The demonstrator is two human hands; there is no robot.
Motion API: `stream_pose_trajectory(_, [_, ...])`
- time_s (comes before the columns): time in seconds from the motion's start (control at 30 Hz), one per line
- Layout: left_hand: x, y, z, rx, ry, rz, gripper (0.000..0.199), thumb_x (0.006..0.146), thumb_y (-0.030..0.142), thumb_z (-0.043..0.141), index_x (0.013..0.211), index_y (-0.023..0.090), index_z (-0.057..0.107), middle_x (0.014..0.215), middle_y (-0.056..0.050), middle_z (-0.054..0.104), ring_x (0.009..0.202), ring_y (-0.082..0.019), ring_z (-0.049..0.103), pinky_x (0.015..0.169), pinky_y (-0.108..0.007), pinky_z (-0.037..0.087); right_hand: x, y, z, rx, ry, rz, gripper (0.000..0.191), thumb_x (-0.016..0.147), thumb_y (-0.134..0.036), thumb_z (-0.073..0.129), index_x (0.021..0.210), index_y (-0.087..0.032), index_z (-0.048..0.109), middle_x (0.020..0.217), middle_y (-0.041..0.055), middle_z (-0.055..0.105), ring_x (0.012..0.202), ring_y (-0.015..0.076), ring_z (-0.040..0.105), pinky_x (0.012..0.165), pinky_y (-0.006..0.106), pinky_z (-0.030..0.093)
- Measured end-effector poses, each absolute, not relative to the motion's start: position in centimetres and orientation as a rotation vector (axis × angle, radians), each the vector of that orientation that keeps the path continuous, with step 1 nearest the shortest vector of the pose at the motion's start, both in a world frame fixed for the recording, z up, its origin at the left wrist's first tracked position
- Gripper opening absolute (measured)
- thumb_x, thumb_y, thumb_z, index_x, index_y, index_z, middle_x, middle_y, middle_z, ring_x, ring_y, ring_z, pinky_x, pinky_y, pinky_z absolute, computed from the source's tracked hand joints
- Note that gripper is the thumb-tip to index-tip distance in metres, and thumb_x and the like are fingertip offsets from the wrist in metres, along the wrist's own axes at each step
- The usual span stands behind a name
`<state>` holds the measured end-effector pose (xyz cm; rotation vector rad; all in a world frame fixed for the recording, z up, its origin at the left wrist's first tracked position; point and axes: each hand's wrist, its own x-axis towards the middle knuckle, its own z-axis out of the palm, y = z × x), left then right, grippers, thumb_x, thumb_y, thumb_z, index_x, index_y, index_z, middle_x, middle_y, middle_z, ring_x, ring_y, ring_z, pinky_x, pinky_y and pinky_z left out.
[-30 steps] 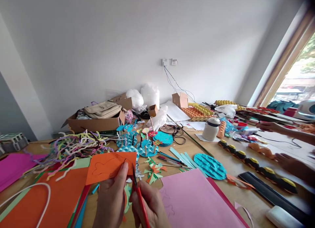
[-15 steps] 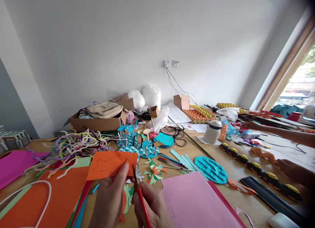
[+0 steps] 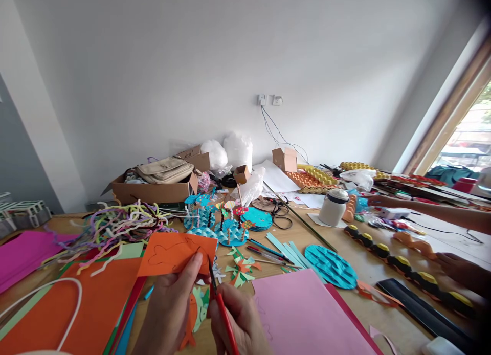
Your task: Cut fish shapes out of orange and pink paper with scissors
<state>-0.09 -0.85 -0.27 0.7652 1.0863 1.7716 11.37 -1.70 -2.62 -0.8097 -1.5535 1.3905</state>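
Note:
An orange sheet of paper with a fish outline drawn on it is pinched by my left hand, thumb on top. My right hand grips red-handled scissors, whose blades meet the sheet's right edge; how far they are parted is hard to tell. Below the sheet lie a cut-out orange fish and a green fish, partly hidden by my hands. Pink paper with faint drawn lines rests to the right of my right hand.
At left are an orange paper stack and tangled pipe cleaners. Blue fish decorations stand ahead. To the right are a blue disc, a white jar and a black-and-yellow egg-carton strip, near another person's hand.
The view has shifted slightly. My hands, the orange paper and the scissors keep almost the same pose. At right, the other person's farther hand has reached a bit further left.

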Motion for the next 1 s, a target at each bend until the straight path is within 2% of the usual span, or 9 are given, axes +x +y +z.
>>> stream_pose_trajectory(0.17, [-0.2,-1.1,0.0,0.821,1.069,1.729,0.022,0.06,0.036,0.078,0.056,0.018,0.067,0.056,0.003,0.064,0.056,-0.014,0.056,0.057,-0.021,0.049,11.6,-1.9,-1.9,-0.824,-1.525,1.477,0.054,0.077,-0.071,0.046,0.061,-0.019,0.041,0.041,-0.0078,0.038,0.034,0.0044,0.03,0.035,0.016,0.023])
stream_pose_trajectory(0.4, [-0.1,-1.2,1.0,0.749,1.109,1.718,0.024,0.05,0.035,0.081,0.051,0.018,0.065,0.05,0.003,0.061,0.052,-0.013,0.055,0.053,-0.02,0.05,11.8,-1.8,-2.1,-0.854,-1.552,1.456,0.05,0.08,-0.067,0.046,0.062,-0.02,0.041,0.043,-0.0082,0.036,0.036,0.0053,0.031,0.035,0.017,0.023])
stream_pose_trajectory(0.57, [-0.3,-1.0,0.6,0.75,1.077,1.699,0.021,0.053,0.034,0.08,0.054,0.017,0.067,0.053,0.003,0.064,0.054,-0.013,0.057,0.054,-0.021,0.051,11.8,-1.3,-2.9,-0.86,-1.619,1.361,0.047,0.082,-0.06,0.046,0.059,-0.02,0.04,0.043,-0.0072,0.035,0.04,0.0065,0.031,0.037,0.017,0.022])
stream_pose_trajectory(0.73, [-0.6,-1.1,0.6,0.806,1.075,1.671,0.02,0.057,0.034,0.078,0.055,0.018,0.067,0.054,0.003,0.064,0.054,-0.013,0.057,0.055,-0.021,0.051,11.9,-1.2,-3.1,-0.874,-1.639,1.327,0.049,0.081,-0.063,0.046,0.058,-0.02,0.04,0.043,-0.0072,0.032,0.042,0.007,0.03,0.037,0.017,0.021])
stream_pose_trajectory(1.0, [-0.2,-1.0,1.2,0.748,1.027,1.734,0.019,0.052,0.03,0.08,0.054,0.019,0.065,0.052,0.005,0.063,0.052,-0.012,0.055,0.052,-0.02,0.049,11.9,-1.3,-3.1,-0.871,-1.663,1.297,0.052,0.081,-0.067,0.042,0.058,-0.02,0.039,0.046,-0.0064,0.03,0.044,0.0075,0.026,0.038,0.018,0.018])
